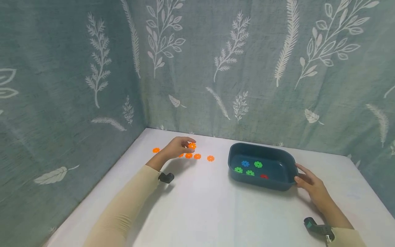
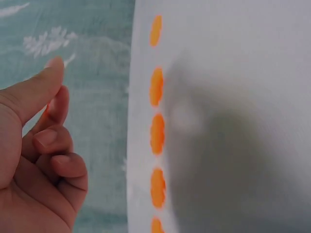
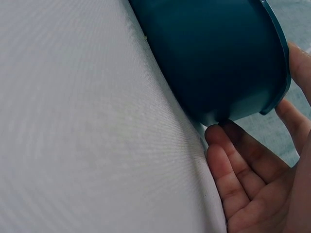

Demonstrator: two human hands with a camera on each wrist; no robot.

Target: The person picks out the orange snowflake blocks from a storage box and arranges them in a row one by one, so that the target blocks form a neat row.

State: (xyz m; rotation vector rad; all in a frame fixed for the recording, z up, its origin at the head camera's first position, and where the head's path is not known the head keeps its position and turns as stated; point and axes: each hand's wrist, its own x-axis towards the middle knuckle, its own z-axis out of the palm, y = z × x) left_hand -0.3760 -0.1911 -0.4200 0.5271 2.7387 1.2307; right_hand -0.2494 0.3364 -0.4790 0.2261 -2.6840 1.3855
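My left hand (image 1: 176,148) is raised over the far left of the white table, pinching an orange flower-shaped disc (image 1: 192,145) between thumb and fingers. In the left wrist view only a thin edge of that disc shows. Below lie several more orange discs (image 1: 197,156) in a row, one partly hidden by the hand. At the right, my right hand (image 1: 311,183) holds the end of a dark teal plastic basin (image 1: 262,185), thumb and index finger at its rim. Inside the basin are green discs (image 1: 258,164), a blue disc (image 1: 245,163) and a red disc (image 1: 264,176).
The white table (image 1: 200,209) meets a grey-green leaf-patterned curtain (image 1: 197,85) at the back and left. One orange disc (image 1: 156,150) lies apart at the row's left end, another (image 1: 211,158) at its right end, between left hand and basin.
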